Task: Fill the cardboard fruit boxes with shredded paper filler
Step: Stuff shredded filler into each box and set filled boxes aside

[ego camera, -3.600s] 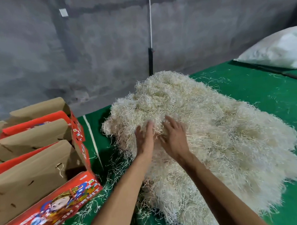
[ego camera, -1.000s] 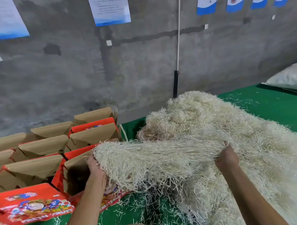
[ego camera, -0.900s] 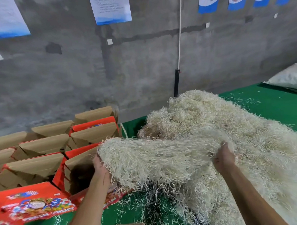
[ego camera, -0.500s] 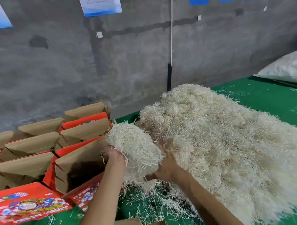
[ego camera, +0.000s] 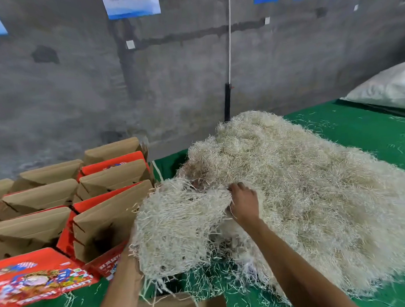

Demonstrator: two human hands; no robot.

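Filler wad (ego camera: 176, 224) between both hands, over box (ego camera: 102, 225)

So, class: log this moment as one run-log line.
step: carrying filler | right hand: grips filler clump | left hand: hidden under clump | open box: beside clump, unfilled

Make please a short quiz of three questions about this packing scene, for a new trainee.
1. True or false: the right hand grips the bundle of shredded paper.
2. Which colour is the table cover? A) blue B) green C) white
3. Fill in: the open box nearest the bundle holds ___ filler that the view shows.

Key: 1 true; 2 B; 3 no. The left hand is hidden under the bundle, so its grip cannot be judged. The big pile lies to the right of the boxes.
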